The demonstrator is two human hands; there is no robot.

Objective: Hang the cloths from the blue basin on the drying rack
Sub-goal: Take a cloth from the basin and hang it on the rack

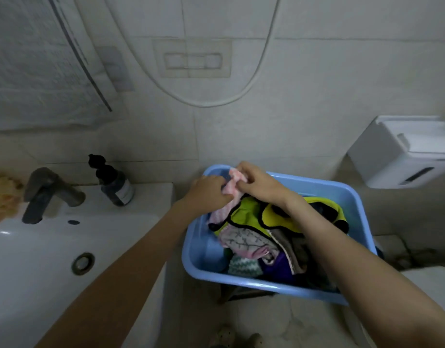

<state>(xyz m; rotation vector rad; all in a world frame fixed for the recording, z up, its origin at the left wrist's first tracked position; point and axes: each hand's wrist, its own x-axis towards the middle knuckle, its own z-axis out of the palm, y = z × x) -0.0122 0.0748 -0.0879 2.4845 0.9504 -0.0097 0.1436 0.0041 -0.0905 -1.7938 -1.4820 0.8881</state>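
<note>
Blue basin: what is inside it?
In the blue basin lies a heap of cloths: a pink cloth pinched by the left hand and right hand, a yellow-green cloth, a grey patterned cloth, a purple cloth. Anything beneath them is hidden.

The blue basin (266, 282) is filled across its middle and right by heaped cloths (251, 244); bare room is left only along its left inner wall. Passage is closed behind by the wall (304, 121), on the left by the sink (40, 259) with a faucet (48, 192) and dark bottle (117, 188), on the right by a white box (402, 154).
</note>
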